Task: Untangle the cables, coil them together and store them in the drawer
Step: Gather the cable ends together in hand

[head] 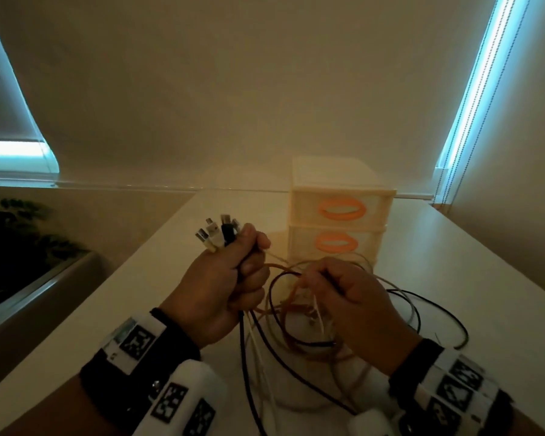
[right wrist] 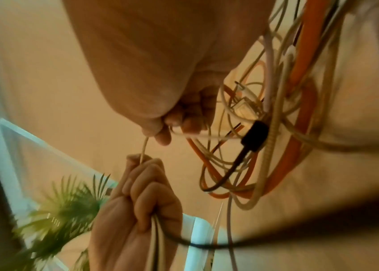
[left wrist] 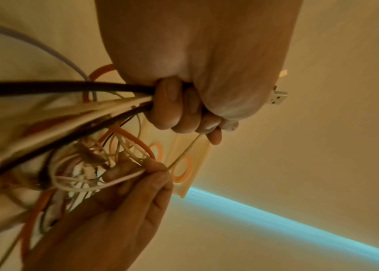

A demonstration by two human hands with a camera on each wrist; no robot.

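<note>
Fingers of the right hand pinch a thin cream cable, which runs straight leftward into the left hand, fisted round the gathered plug ends.

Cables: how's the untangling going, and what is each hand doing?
Left hand grips bundled plug ends. Right hand pinches a white cable. Loops tangled on table. Drawers shut.

orange, blk, white cables, orange drawer handles

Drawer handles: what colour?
Orange, oval drawer handles on a cream drawer unit; clearest in the head view.
</note>
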